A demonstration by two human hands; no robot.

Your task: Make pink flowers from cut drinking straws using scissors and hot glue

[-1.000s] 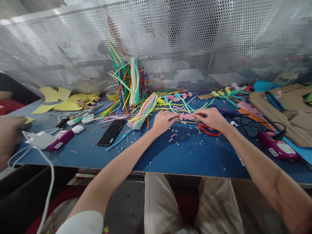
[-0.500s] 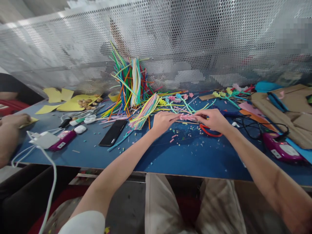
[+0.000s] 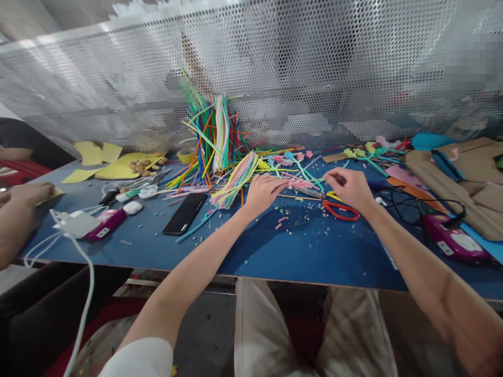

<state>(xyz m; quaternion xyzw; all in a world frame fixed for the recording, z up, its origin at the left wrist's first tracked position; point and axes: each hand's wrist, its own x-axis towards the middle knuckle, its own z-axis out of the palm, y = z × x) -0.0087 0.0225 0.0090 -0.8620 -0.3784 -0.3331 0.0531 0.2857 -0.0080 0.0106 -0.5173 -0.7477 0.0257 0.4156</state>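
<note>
**Pink fuzzy piece (image 3: 301, 184) in the left hand (image 3: 264, 195), craft bits all over the blue worktop (image 3: 275, 256)**

So the left grip is narrow, thumb and fingers closed on the left end of the pink piece, which sits a bit right of the frame's centre. The right hand (image 3: 349, 189) is near the piece's other end, fingertips bunched together. Can't tell if that grip has anything thin pinched in it.

Right below the pink piece are some scissors (image 3: 341, 210), red handle loop poking out under the right hand. Little pastel offcuts (image 3: 281, 222) are scattered just below that, in the middle of the frame.

Just left of the left hand there's a loose bundle of pastel stems (image 3: 236, 180), with a tall multicoloured bunch (image 3: 221, 136) standing behind it, upper centre. Pink and blue flowers (image 3: 288, 157) lie just above the hands, and some yellow ones (image 3: 359, 152) are off to the upper right.

Further out: a black phone (image 3: 184, 213) left of centre, a purple device (image 3: 458, 241) with a black cable at the right, and brown cardboard (image 3: 479, 199) piled by the right edge. Over on the left you've got yellow paper (image 3: 118, 168) with small brown balls (image 3: 143, 166) on it, a white charger (image 3: 78, 222), and a co-worker's hand (image 3: 31, 195) at the far left edge. A perforated metal panel (image 3: 314, 78) fills the top of the frame.
</note>
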